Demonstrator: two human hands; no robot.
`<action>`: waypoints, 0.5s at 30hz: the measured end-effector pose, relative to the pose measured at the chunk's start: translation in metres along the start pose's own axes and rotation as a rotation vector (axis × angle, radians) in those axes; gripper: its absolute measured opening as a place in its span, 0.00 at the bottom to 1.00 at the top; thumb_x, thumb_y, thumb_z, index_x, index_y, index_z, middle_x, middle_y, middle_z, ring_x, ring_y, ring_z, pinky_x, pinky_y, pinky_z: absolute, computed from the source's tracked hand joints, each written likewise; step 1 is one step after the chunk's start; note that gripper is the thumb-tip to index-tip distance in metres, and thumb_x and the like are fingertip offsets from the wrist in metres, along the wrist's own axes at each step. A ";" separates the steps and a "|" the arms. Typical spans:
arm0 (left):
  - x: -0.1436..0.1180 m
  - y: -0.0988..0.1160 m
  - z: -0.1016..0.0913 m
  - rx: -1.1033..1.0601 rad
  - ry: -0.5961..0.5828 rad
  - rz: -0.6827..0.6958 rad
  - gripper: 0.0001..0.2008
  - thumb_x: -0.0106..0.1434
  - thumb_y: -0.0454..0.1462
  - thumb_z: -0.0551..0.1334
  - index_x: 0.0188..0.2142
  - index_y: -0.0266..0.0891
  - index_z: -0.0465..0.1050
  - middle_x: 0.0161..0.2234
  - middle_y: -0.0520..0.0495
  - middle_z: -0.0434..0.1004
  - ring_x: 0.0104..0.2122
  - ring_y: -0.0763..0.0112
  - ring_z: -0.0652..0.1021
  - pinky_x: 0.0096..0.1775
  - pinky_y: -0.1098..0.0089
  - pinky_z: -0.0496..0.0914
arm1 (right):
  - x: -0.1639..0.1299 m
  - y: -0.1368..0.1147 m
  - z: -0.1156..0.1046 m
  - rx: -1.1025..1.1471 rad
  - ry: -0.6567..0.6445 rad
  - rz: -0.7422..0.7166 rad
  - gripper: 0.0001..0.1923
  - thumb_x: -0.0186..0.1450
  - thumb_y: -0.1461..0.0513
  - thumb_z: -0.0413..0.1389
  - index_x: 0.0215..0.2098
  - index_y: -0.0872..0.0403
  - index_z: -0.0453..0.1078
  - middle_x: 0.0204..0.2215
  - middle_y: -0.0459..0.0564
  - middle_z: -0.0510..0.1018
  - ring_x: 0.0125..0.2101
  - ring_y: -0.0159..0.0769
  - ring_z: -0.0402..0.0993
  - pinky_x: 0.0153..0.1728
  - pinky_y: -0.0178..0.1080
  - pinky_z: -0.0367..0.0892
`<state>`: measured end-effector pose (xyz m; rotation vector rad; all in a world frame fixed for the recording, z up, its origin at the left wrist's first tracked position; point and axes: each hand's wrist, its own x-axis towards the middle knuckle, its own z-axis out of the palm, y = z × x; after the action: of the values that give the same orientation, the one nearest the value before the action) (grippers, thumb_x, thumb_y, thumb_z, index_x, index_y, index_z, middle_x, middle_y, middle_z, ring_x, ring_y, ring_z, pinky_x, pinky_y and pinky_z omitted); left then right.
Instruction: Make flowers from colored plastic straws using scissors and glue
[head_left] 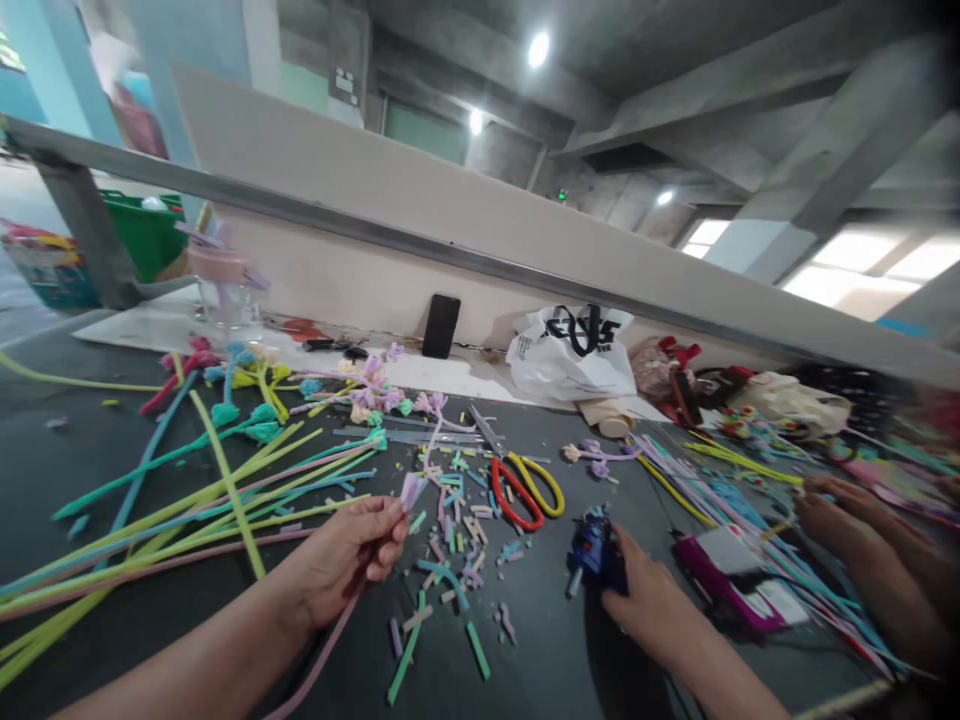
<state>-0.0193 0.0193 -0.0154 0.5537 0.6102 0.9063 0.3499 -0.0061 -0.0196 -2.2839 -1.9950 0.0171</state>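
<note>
My left hand (352,550) is closed, pinching a thin pink fuzzy stem (322,660) that hangs down toward me. At its upper end, above my fingertips, is a small lilac tuft (411,490). Wrapped by my right hand (645,600) is a blue glue gun (592,550), its nozzle tilted down toward the dark table. Short cut pieces of pastel stems (454,530) lie scattered between the hands. Scissors (496,485) with one red and one yellow handle rest open beyond them. Long yellow, pink and blue stems (225,510) spread out left of my left hand.
Finished-looking fuzzy flowers (375,385) lie at the back. A black phone (441,326) leans on the partition beside a white plastic bag (570,360). A lidded cup (225,290) stands back left. Another person's hands (855,540) are at right, near a purple-edged item (727,580).
</note>
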 end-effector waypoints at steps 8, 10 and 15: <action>0.001 -0.001 -0.001 -0.004 -0.014 0.004 0.10 0.56 0.36 0.61 0.24 0.34 0.62 0.21 0.54 0.61 0.16 0.86 0.61 0.15 0.82 0.50 | -0.004 -0.028 -0.016 0.357 0.255 0.239 0.35 0.45 0.61 0.55 0.52 0.60 0.55 0.40 0.64 0.73 0.40 0.53 0.71 0.41 0.51 0.65; 0.002 -0.001 -0.001 0.000 -0.020 0.000 0.10 0.56 0.37 0.61 0.24 0.34 0.62 0.21 0.54 0.61 0.16 0.86 0.61 0.15 0.82 0.51 | -0.023 -0.052 -0.031 0.736 0.263 0.230 0.35 0.45 0.58 0.58 0.51 0.55 0.58 0.40 0.61 0.74 0.39 0.52 0.72 0.38 0.48 0.67; 0.001 0.000 -0.001 -0.014 -0.012 0.004 0.10 0.55 0.37 0.62 0.24 0.34 0.63 0.22 0.54 0.63 0.16 0.86 0.61 0.15 0.82 0.51 | -0.064 -0.125 -0.037 1.595 0.008 0.177 0.22 0.52 0.53 0.58 0.43 0.51 0.63 0.35 0.56 0.78 0.33 0.48 0.75 0.29 0.45 0.71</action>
<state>-0.0192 0.0205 -0.0165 0.5473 0.5915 0.9102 0.2212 -0.0557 0.0242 -1.2540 -0.9184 1.1113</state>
